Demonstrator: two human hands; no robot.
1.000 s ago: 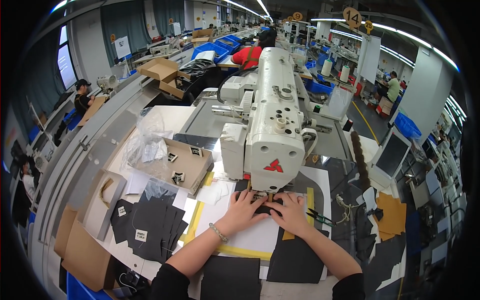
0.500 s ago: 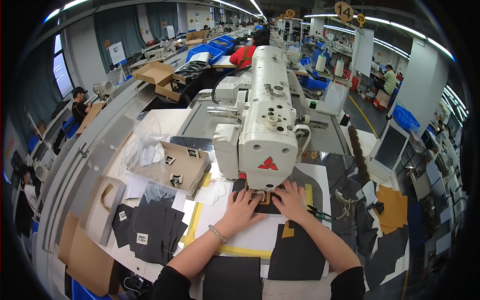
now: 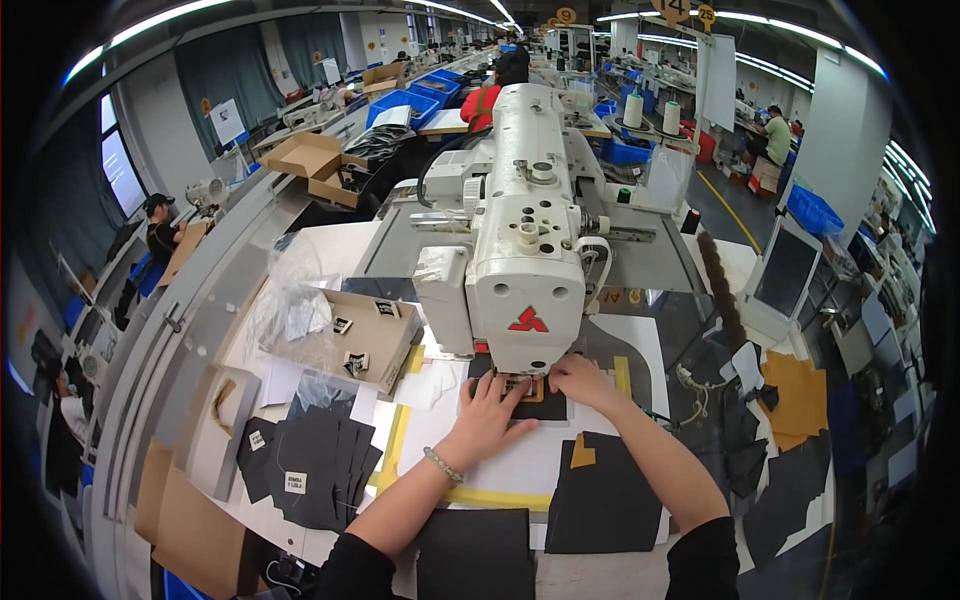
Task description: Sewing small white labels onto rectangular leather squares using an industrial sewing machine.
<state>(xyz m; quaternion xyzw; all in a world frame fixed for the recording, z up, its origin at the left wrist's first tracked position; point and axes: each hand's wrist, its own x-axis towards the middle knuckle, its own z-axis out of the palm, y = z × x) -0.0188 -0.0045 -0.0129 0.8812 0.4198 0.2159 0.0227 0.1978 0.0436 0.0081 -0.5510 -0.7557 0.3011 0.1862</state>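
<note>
Under the head of a white sewing machine [image 3: 525, 260], a dark fabric piece [image 3: 545, 408] lies on a white sheet [image 3: 455, 480] edged with yellow tape. A small tan frame [image 3: 538, 391] rests on the fabric, partly covered by my fingers. My left hand [image 3: 487, 415] lies flat on the fabric at the frame's left, fingers spread, with a bead bracelet at the wrist. Just right of the needle area, my right hand [image 3: 582, 382] has its fingers bent and drawn together; what they pinch, if anything, is hidden. Both hands are close beneath the machine head.
Stacked dark fabric pieces [image 3: 315, 465], some with pale labels, lie left. A cardboard tray [image 3: 385, 345] holds small labels. More dark pieces [image 3: 605, 500] lie near my right forearm, with mustard pieces [image 3: 798, 405] and a screen [image 3: 788, 280] at right.
My right hand has drawn its outstretched fingers in and shifted slightly up toward the machine head. The left hand stays on the fabric. The whole view has shifted a little.
</note>
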